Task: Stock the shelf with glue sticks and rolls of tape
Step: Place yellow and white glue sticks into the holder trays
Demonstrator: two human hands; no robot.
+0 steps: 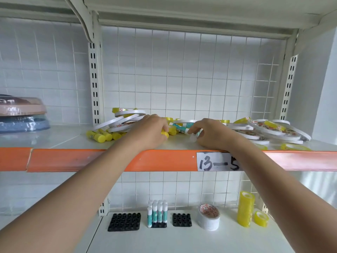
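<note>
Both hands are on the upper shelf (182, 146) behind its orange edge strip (109, 160): the left hand (149, 131) has its fingers curled round a yellow glue stick (165, 134), and the right hand (211, 135) pinches a white-capped teal glue stick (193, 138). More yellow glue sticks (99, 136) lie left beside loose flat tape rolls (124, 118); further tape rolls (269, 131) are heaped right. On the lower shelf (182, 241), upright glue sticks (157, 212) fill a black holder, near a white tape roll (208, 217) and stacked clear-yellow tape (245, 209)
</note>
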